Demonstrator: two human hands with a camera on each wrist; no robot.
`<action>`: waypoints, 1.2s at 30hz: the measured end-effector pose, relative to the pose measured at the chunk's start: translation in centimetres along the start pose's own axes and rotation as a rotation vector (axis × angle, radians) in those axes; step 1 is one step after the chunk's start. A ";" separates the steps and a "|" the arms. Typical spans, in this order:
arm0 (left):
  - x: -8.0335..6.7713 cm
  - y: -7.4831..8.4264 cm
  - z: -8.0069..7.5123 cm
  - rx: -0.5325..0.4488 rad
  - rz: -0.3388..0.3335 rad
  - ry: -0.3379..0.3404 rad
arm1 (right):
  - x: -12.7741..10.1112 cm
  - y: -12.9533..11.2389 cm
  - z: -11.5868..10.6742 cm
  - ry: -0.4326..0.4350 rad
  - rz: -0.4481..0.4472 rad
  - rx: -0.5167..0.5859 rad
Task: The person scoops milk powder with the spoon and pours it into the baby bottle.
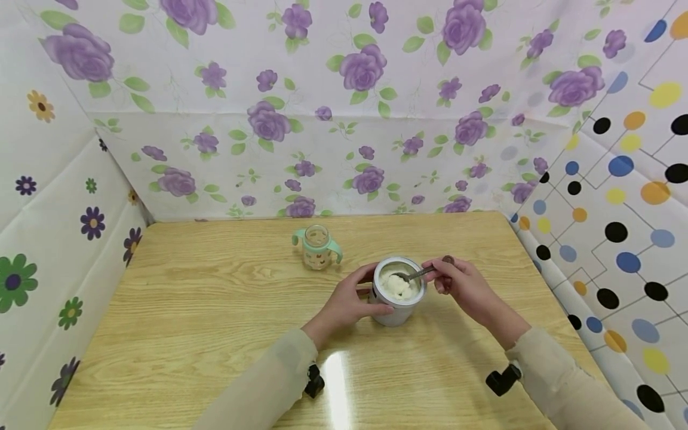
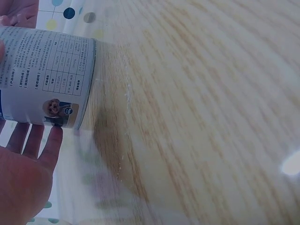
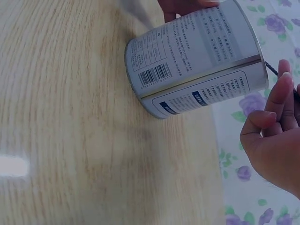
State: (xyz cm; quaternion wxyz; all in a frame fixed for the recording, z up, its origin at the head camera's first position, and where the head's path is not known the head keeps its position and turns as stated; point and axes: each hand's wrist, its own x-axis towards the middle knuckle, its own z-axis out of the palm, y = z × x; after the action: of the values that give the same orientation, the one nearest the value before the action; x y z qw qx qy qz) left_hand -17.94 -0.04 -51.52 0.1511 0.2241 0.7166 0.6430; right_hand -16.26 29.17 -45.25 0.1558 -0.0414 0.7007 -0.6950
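Observation:
A white, open-topped can [image 1: 394, 315] of pale powder [image 1: 396, 288] stands on the wooden table. Its side, seen in the left wrist view, carries printed text, a table and a small dog picture on the can's label [image 2: 51, 75]. My left hand [image 1: 345, 303] holds the can from the left, thumb at the near side and fingers round the far side. With my right hand [image 1: 469, 291] I pinch a metal spoon [image 1: 422, 272] by its dark handle, over the can's right rim. The bowl of the spoon lies in the powder, partly hidden by a white heap.
Behind the can and to its left, a clear bottle [image 1: 317, 254] with a mint-green collar and two handles stands uncapped on the table [image 1: 215, 310]. Floral cloth [image 1: 322, 149] hangs along the back edge, with patterned cloths at both sides.

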 end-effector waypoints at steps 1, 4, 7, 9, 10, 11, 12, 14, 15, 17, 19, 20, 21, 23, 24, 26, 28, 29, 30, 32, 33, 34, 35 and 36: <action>0.0 0.0 0.0 -0.002 0.000 0.000 | 0.0 0.1 -0.1 0.004 0.004 0.034; 0.0 0.1 0.0 -0.007 0.001 0.001 | -0.2 0.4 -0.2 0.006 0.015 0.140; 0.0 0.1 0.0 -0.008 0.004 0.002 | -0.5 0.8 -0.2 -0.005 0.017 0.209; 0.0 0.1 0.0 -0.007 0.004 0.003 | -0.6 1.1 -0.2 -0.013 0.021 0.237; 0.0 0.0 0.0 -0.006 0.004 0.004 | -0.6 1.2 -0.2 -0.017 0.022 0.245; 0.0 0.0 0.0 -0.006 0.004 0.004 | -0.6 1.4 -0.1 -0.016 0.019 0.251; 0.0 0.0 0.0 -0.005 0.005 0.005 | -0.6 1.5 -0.1 -0.015 0.019 0.258; 0.0 -0.1 0.0 -0.002 0.006 0.004 | -0.6 1.6 -0.1 -0.011 0.020 0.273; 0.0 -0.1 0.0 0.001 0.006 0.003 | -0.7 1.7 -0.1 -0.009 0.019 0.278; 0.0 -0.2 0.0 0.004 0.008 0.002 | -0.7 1.7 -0.1 -0.001 0.013 0.286; 0.0 -0.2 0.0 0.007 0.007 0.000 | -0.8 1.8 -0.2 0.003 0.008 0.292; 0.0 -0.2 0.0 0.006 0.006 -0.001 | -0.8 1.8 -0.2 0.003 0.007 0.298; 0.0 -0.2 0.0 0.006 0.006 -0.002 | -0.8 1.9 -0.2 0.002 0.006 0.308; 0.0 -0.3 0.0 0.005 0.009 -0.002 | -0.9 1.9 -0.2 -0.006 0.009 0.339; 0.1 -0.3 0.0 0.006 0.008 -0.002 | -0.9 2.0 -0.2 -0.012 0.011 0.356; 0.1 -0.3 0.0 0.007 0.007 -0.002 | -1.0 2.0 -0.2 -0.020 0.015 0.387; 0.1 -0.4 0.0 0.006 0.011 -0.001 | -1.0 2.0 -0.1 -0.027 0.017 0.400; 0.1 -0.4 0.0 0.004 0.014 -0.001 | -1.0 2.0 -0.1 -0.030 0.017 0.402; 0.0 -0.3 0.0 0.003 0.014 -0.002 | -1.0 1.9 -0.1 -0.032 0.018 0.403; 0.0 -0.3 0.0 0.002 0.015 -0.002 | -0.9 1.9 -0.1 -0.036 0.014 0.405; 0.0 -0.3 0.0 0.002 0.017 -0.002 | -0.9 1.8 -0.2 -0.039 0.010 0.409; 0.0 -0.3 0.0 0.002 0.015 -0.002 | -0.9 1.8 -0.2 -0.042 0.004 0.415; 0.0 -0.3 0.0 0.002 0.013 -0.003 | -0.8 1.7 -0.2 -0.046 -0.004 0.423; 0.0 -0.3 0.0 0.003 0.010 -0.004 | -0.8 1.7 -0.2 -0.051 -0.014 0.429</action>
State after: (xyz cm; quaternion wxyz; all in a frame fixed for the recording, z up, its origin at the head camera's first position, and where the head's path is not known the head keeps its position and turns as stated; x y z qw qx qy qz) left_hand -17.99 -0.10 -51.79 0.1490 0.2290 0.7160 0.6424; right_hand -15.29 29.64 -46.79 0.1738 -0.0296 0.5321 -0.8281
